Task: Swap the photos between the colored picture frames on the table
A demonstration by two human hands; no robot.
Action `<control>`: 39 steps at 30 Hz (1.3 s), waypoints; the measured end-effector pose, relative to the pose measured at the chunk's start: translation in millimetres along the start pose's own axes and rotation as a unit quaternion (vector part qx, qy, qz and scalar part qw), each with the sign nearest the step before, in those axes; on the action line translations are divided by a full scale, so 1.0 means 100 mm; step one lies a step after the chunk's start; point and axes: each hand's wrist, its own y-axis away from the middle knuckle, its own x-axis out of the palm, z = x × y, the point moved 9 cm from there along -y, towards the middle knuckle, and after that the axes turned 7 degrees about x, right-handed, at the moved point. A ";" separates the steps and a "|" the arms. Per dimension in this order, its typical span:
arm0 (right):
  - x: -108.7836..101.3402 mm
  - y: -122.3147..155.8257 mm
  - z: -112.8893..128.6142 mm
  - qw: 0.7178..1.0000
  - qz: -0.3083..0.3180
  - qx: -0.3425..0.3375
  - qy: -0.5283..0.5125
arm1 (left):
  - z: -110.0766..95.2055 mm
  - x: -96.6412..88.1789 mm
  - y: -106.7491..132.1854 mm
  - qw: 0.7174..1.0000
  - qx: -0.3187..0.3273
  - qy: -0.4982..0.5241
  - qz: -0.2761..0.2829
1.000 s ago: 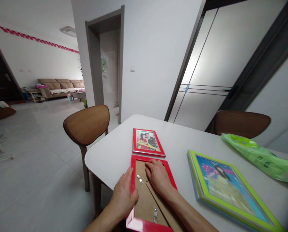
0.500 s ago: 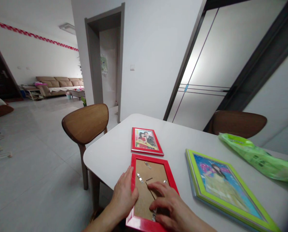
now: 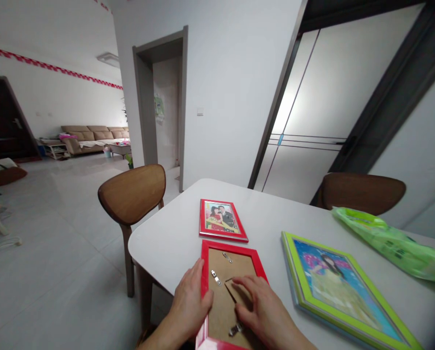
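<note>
A red picture frame (image 3: 205, 272) lies face down on the white table, its brown backing board (image 3: 217, 311) and metal clips showing. My left hand (image 3: 190, 294) is closed around the frame's left edge, thumb on the rim. My right hand (image 3: 259, 304) is bent over the backing, with thumb and fingers on the stand flap (image 3: 241, 293), whose upper corner stands slightly off the board. Part of the flap and the frame's right side are hidden under this hand. Just beyond, a second red picture frame (image 3: 243, 227) lies face up with a picture of two people.
To the right, a green picture frame (image 3: 304, 289) lies face up, apparently on top of another frame. A green plastic bag (image 3: 395, 248) is behind it. Wooden chairs stand at the table's left (image 3: 137, 194) and far right (image 3: 363, 192).
My right hand has shifted up and its thumb and fingers have drawn in on the stand flap. A clip near the bottom now shows more. My left hand keeps its hold; the view has tilted up slightly.
</note>
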 end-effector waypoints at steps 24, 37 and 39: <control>-0.20 -0.09 -0.66 0.983 -0.054 0.125 0.122 | 0.93 -0.74 0.07 0.938 -0.217 0.249 -0.105; -0.17 -0.02 -0.70 0.894 0.009 0.231 -0.383 | 0.97 -1.09 0.04 0.980 -0.151 -0.048 -0.120; -0.14 0.03 -0.62 0.830 0.039 0.247 -0.499 | 0.74 -1.05 -0.01 0.983 -0.122 -0.066 -0.119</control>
